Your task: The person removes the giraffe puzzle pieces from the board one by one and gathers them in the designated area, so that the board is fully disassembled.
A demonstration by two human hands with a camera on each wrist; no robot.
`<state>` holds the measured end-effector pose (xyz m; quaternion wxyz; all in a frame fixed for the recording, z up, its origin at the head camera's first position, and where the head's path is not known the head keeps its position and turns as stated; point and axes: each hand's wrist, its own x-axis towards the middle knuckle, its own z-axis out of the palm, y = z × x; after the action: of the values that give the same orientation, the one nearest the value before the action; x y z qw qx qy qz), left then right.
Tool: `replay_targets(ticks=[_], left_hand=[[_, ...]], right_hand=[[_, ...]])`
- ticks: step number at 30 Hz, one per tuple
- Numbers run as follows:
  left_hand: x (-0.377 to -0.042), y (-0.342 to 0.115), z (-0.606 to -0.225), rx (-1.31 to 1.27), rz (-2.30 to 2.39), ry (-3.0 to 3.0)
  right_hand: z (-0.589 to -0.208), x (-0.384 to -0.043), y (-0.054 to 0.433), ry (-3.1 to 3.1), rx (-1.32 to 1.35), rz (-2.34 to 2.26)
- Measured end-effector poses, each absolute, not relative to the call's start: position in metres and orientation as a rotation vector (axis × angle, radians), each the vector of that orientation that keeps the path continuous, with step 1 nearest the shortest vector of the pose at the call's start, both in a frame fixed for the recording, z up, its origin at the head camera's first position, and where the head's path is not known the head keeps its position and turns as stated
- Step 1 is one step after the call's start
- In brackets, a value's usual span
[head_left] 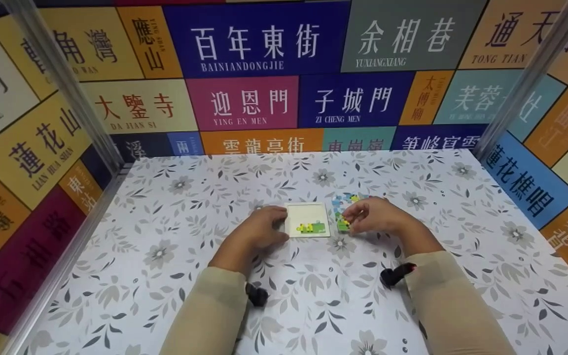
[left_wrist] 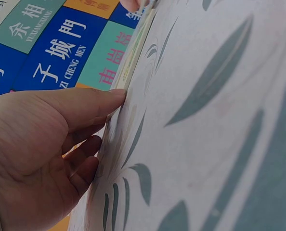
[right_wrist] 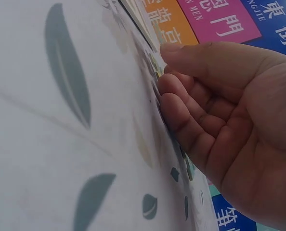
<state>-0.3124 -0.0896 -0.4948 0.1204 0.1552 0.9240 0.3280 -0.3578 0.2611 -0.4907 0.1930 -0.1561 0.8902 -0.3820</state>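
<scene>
A square white puzzle tray (head_left: 305, 213) lies on the table, with a few joined yellow and green pieces (head_left: 312, 228) along its near edge. My left hand (head_left: 263, 228) rests at the tray's left side, thumb by the near corner and fingertips by the far one. In the left wrist view the thumb of that hand (left_wrist: 42, 149) touches the tray's edge. Just right of the tray lie loose blue, green and yellow jigsaw pieces (head_left: 337, 203). Over them is my right hand (head_left: 375, 216), its fingers loosely bent and fingertips right at the pieces, partly hiding them.
The table (head_left: 190, 296) has a white cloth with grey flowers and leaves. Panels of coloured signs (head_left: 244, 103) stand behind it and on both sides, with clear posts (head_left: 520, 74) at the corners. A small black wrist camera (head_left: 257, 295) sits at the left cuff.
</scene>
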Motion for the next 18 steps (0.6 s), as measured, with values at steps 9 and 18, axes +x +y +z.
replay_targets(ticks=[9,18], left_hand=[[-0.313,-0.0899,-0.4946,0.452,0.932,2.711],[-0.3134,-0.0895,-0.4952,0.423,0.903,2.703]], right_hand=[[-0.492,-0.3589,0.2591,2.515,-0.441,-1.013],[-0.49,-0.3562,0.2562,2.546,-0.462,-0.98]])
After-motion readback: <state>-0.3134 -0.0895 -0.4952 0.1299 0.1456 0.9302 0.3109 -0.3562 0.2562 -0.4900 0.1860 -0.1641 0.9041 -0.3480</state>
